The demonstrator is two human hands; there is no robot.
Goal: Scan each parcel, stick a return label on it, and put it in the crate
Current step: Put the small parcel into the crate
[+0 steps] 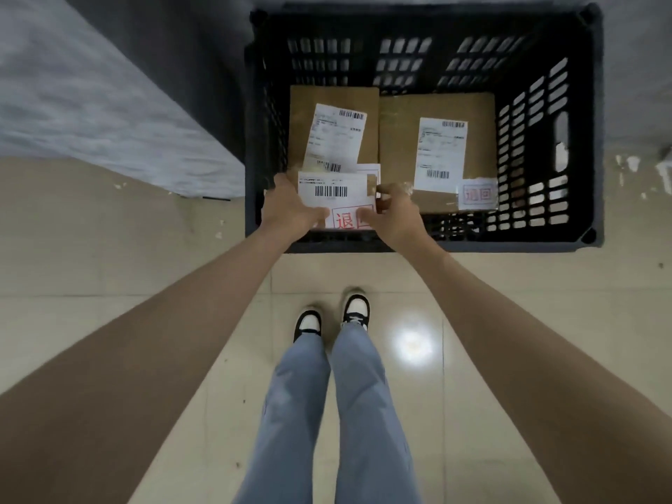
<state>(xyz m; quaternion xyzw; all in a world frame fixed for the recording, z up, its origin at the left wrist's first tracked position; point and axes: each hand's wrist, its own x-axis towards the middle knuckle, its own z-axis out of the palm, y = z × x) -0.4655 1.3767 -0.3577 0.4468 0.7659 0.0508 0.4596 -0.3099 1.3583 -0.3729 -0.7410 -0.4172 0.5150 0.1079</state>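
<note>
A black slatted crate (545,245) stands on the floor ahead of me. Two brown cardboard parcels lie flat inside, the left parcel (327,100) and the right parcel (400,140), each with a white shipping label; a red-stamped return label (478,194) sits on the right parcel's near corner. I hold a small parcel (336,198) with a barcode label and a red-stamped return label over the crate's near left part. My left hand (287,207) grips its left edge. My right hand (394,212) grips its right edge.
A grey-covered table (91,103) stands at the left, its corner close to the crate's left wall. Beige floor tiles (509,303) spread around; my feet in black-and-white shoes (356,309) stand just short of the crate.
</note>
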